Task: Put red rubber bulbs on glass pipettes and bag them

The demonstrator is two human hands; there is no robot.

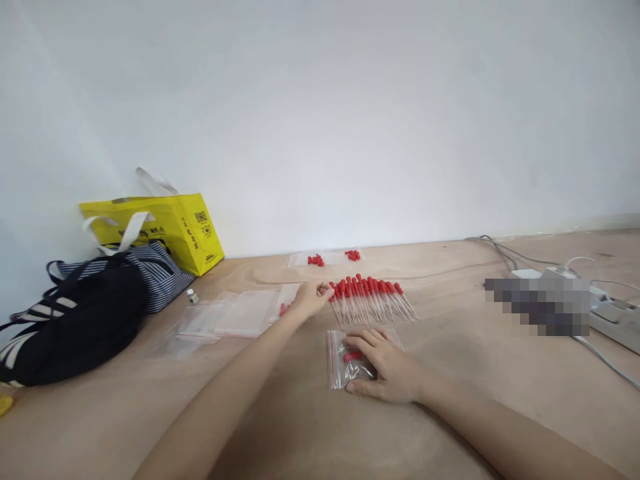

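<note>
My left hand (313,298) reaches to the left end of a row of several glass droppers (370,303) with red rubber bulbs. Its fingertips are pinched at a red bulb there. My right hand (387,365) lies with fingers spread on a clear zip bag (337,360) with a red seal line; a red piece (353,357) shows through the plastic. Left of my left hand, flat clear bags (245,313) overlap on the table, with a few small red pieces (284,309) at their right end.
Further back, red bulbs (316,261) lie on a clear bag near the wall. At left stand a yellow bag (193,230), a black bag (95,320) and a small bottle (193,296). A power strip (617,317) and cables are at right.
</note>
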